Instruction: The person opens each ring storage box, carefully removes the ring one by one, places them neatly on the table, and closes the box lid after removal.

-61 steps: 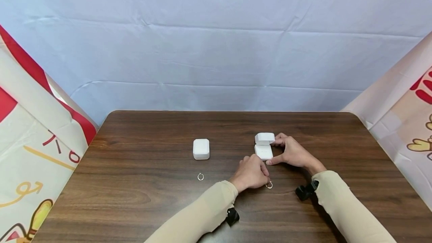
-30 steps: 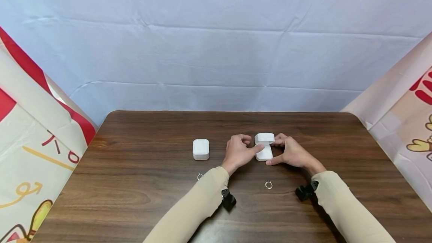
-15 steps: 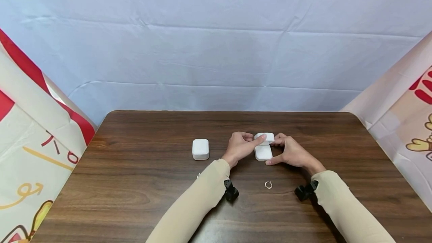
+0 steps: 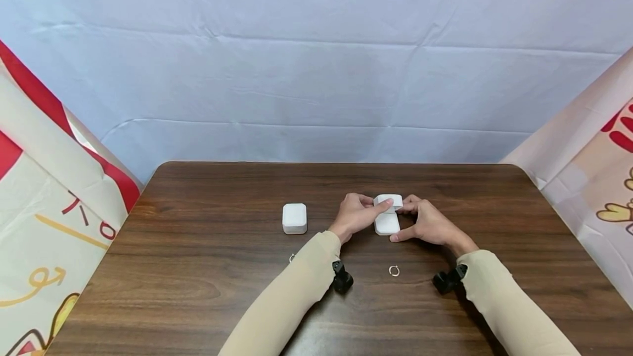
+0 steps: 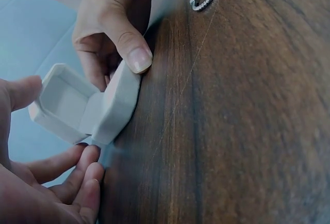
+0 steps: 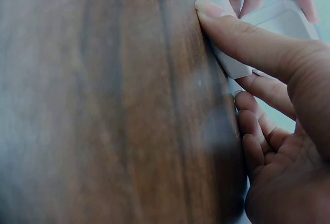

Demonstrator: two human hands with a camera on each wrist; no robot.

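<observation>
A white jewelry box [image 4: 387, 225] stands with its lid [image 5: 63, 97] raised, at the table's right of center. My right hand [image 4: 431, 226] grips its base, thumb on the front corner and fingers round the back, as the right wrist view also shows. From the left, my left hand [image 4: 357, 214] holds the lid, its thumb on the front edge; the other fingers lie low beside the hinge. In front of the box lies a small silvery hoop [image 5: 205, 1] with a gap, studded with clear stones.
A second white box [image 4: 294, 220], closed, sits to the left on the dark wooden table [image 4: 198, 224]. Another small hoop [image 4: 290, 259] lies in front of it, partly hidden by the left sleeve [image 4: 292, 287]. A pale cloth [image 4: 316, 70] hangs behind the table.
My left hand has moved from beside the right hoop up to the box, and its thumb has risen onto the lid. The right hand stays at the base; the lid remains raised.
</observation>
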